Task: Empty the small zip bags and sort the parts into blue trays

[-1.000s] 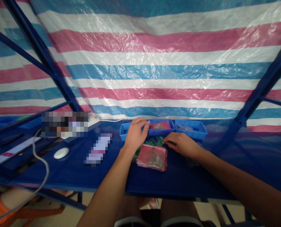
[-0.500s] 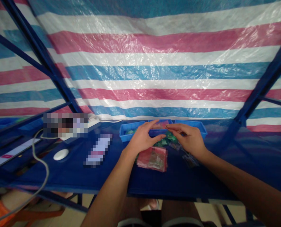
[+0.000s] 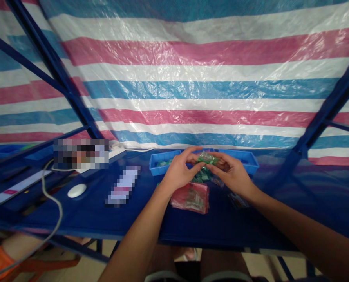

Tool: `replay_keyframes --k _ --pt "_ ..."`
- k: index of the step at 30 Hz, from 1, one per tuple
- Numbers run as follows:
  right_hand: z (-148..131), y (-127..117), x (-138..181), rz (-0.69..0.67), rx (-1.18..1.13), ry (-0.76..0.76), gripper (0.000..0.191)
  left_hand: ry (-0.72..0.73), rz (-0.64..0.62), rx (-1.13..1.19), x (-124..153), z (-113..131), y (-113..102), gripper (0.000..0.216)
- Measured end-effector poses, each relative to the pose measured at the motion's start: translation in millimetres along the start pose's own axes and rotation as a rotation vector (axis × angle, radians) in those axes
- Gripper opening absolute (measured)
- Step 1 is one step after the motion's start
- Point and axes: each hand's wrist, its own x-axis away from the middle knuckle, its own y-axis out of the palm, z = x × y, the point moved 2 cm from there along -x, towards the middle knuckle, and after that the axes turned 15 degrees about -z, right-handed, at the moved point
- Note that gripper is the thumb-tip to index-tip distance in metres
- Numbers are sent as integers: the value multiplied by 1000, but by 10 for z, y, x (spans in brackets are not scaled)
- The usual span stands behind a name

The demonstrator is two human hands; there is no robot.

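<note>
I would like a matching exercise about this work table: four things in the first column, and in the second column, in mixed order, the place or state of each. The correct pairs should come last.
Column 1
1. green packet
2. stack of red packets
3. white oval object
4. blue tray

Column 2
a. off to the left, beside the pale cable
b. containing green pieces
c. held between the left hand and the right hand
d. on the table, centrally in front of the person

Pairs: 1-c, 2-d, 3-a, 4-b
</note>
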Motion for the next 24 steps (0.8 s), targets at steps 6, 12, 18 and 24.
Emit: replay_keyframes --k 6,12,18,24 --pt "98 -30 -29 -22 -179 65 40 18 -29 -64 14 23 12 46" --pt "95 -90 -27 46 -335 100 66 213 14 -365 25 79 -8 49" --pt "77 -51 -20 9 -429 211 31 266 34 -399 -2 -13 -9 24" --pt "16 -39 1 -29 -166 143 37 153 82 -254 0 45 -16 22"
